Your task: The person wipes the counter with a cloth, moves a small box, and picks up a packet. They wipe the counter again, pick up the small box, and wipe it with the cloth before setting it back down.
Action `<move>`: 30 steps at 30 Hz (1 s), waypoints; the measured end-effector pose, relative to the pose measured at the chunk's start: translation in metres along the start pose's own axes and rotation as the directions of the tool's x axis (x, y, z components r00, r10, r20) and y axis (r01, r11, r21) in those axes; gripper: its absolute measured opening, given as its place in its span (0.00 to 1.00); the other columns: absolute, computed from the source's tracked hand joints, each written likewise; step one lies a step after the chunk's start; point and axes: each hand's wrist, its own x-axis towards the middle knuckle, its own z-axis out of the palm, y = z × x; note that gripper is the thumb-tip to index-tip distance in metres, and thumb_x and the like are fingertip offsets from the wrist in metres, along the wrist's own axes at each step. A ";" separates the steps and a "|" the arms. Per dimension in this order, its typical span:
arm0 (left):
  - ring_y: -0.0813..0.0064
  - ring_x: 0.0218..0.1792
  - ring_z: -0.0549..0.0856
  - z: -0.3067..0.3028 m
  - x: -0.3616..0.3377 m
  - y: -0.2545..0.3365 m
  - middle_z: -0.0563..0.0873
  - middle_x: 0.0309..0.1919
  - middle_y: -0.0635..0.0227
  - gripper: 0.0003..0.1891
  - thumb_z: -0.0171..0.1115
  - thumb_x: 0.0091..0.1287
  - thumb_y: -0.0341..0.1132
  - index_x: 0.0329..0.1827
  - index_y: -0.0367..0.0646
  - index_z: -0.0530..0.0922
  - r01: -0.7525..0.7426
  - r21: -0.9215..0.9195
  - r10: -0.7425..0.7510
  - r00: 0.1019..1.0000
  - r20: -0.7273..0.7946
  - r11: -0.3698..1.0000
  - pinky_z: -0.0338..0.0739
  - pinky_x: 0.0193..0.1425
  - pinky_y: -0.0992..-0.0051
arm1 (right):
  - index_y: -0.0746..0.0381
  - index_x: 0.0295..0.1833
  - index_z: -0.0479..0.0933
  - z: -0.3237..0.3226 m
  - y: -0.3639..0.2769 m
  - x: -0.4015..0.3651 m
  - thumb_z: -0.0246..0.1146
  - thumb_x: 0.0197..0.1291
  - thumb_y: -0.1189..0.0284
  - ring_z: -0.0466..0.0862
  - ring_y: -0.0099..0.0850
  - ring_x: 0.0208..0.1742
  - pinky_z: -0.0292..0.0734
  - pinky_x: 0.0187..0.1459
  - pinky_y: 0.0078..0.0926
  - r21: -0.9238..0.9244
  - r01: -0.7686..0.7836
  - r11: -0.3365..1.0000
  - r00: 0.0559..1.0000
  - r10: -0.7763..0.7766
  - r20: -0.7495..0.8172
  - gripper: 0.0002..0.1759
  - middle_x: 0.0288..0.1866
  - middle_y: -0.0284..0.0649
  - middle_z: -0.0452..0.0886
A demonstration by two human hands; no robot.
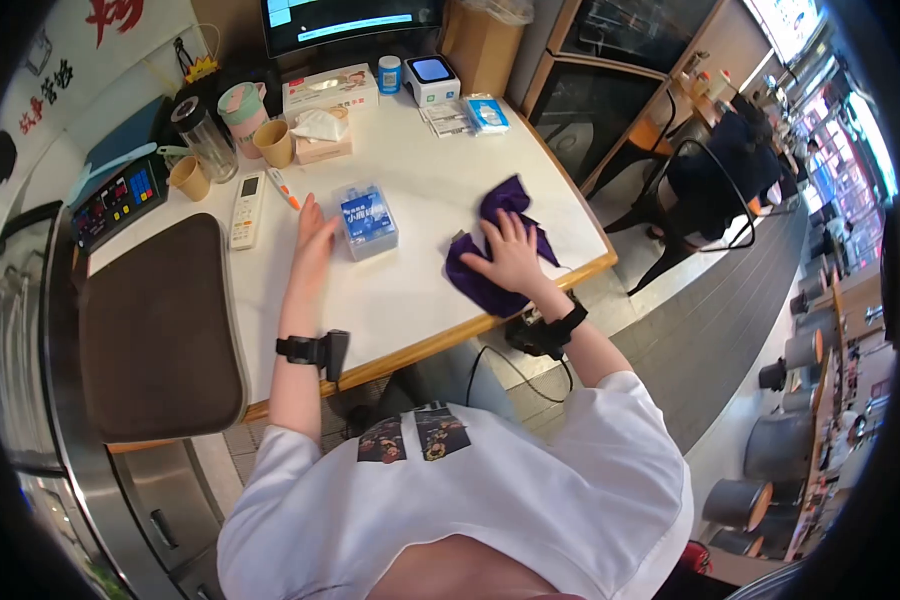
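A crumpled purple cloth lies on the right side of the white table. My right hand rests flat on top of it, fingers spread, covering its middle. On the left, my left hand is held beside a clear plastic box with a blue label. Its fingers are stretched out and point away from me, with nothing in them. The box stands upright between my two hands, closer to the left one. An orange-and-white pen-like stick lies just beyond my left fingertips.
A white remote control and a dark brown tray lie to the left. Paper cups, a glass bottle, a tissue box and a monitor stand farther back. A person sits beyond the table's right edge.
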 end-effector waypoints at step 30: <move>0.48 0.57 0.71 0.019 -0.171 0.021 0.69 0.55 0.46 0.51 0.70 0.48 0.37 0.74 0.51 0.47 -0.081 0.973 0.076 0.995 0.066 0.214 0.67 0.62 0.62 | 0.43 0.68 0.63 -0.002 0.117 0.036 0.50 0.59 0.52 0.55 0.42 0.74 0.47 0.66 0.63 -0.038 -0.500 0.865 0.866 0.500 -0.011 0.30 0.73 0.45 0.57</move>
